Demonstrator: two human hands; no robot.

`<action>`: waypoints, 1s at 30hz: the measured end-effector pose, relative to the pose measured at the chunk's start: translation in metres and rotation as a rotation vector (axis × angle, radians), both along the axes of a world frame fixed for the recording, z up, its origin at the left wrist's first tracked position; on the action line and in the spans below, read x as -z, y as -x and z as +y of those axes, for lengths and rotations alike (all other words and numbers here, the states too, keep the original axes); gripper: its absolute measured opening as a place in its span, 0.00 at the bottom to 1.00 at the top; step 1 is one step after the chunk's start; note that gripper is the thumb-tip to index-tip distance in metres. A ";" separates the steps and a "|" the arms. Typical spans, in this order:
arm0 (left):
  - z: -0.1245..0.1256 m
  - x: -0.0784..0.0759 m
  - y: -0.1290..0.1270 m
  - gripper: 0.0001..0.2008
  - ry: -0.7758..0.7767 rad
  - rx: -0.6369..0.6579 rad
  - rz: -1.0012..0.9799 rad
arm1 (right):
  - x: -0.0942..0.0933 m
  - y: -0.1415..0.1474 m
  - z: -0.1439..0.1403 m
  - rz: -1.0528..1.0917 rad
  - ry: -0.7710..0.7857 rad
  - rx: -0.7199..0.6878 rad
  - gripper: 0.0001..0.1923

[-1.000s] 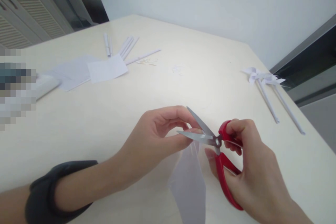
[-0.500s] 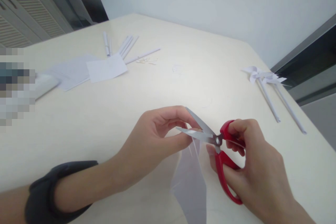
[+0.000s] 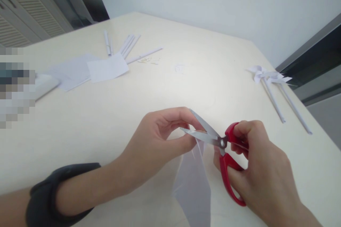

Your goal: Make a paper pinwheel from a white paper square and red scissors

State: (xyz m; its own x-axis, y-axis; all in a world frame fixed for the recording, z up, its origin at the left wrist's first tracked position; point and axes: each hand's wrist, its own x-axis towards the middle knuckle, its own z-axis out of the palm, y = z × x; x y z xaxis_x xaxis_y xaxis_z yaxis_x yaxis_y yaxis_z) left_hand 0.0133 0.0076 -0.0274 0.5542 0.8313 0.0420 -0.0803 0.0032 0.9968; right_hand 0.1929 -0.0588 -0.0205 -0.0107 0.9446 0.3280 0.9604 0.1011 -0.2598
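The person's left hand [image 3: 160, 134] hovers low over the pale desk [image 3: 186, 88], its grip pinching the top corner of a folded white paper piece [image 3: 193, 184] between thumb and curled fingers. The paper hangs down from that pinch toward the near edge of the view, narrow at the top and widening below, its lower end running out of sight. A dark band wraps the left wrist.

The right hand [image 3: 255, 163] holds red-handled scissors [image 3: 221, 149], fingers threaded through the loops and closed around them. The blades stand parted in a narrow V, their tips right at the left fingertips, and the upper end of the paper sits between the blades just beside the pivot. Whether the edges already bite into the sheet I cannot tell from here.

Farther back on the left, a few flat white paper squares [image 3: 106, 68] lie overlapping, and just behind them a loose bunch of rolled paper sticks [image 3: 128, 44] is spread in a fan. Well apart on the right side of the desk, near its edge, two finished paper pinwheels [image 3: 266, 76] lie side by side with their long stems pointing toward the person. A louvred cabinet stands beyond the far left corner.
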 end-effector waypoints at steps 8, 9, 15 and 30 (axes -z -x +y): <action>0.001 -0.001 -0.002 0.08 0.022 -0.022 -0.034 | -0.003 -0.001 -0.001 -0.040 -0.012 0.015 0.17; 0.001 -0.001 -0.002 0.08 0.020 -0.027 -0.034 | -0.003 -0.001 -0.001 -0.041 -0.015 0.015 0.17; 0.001 -0.001 -0.002 0.04 0.039 -0.019 -0.039 | -0.006 0.003 0.000 -0.015 0.025 0.036 0.16; 0.000 -0.001 -0.002 0.07 0.009 -0.003 -0.032 | -0.007 0.006 -0.003 0.231 0.100 0.066 0.16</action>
State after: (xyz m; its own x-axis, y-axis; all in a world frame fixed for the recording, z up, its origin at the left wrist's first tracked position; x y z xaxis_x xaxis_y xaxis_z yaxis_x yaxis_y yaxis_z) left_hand 0.0148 0.0072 -0.0268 0.5505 0.8332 0.0522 -0.1121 0.0118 0.9936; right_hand 0.1868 -0.0616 -0.0135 0.1166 0.9685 0.2199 0.8778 0.0031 -0.4790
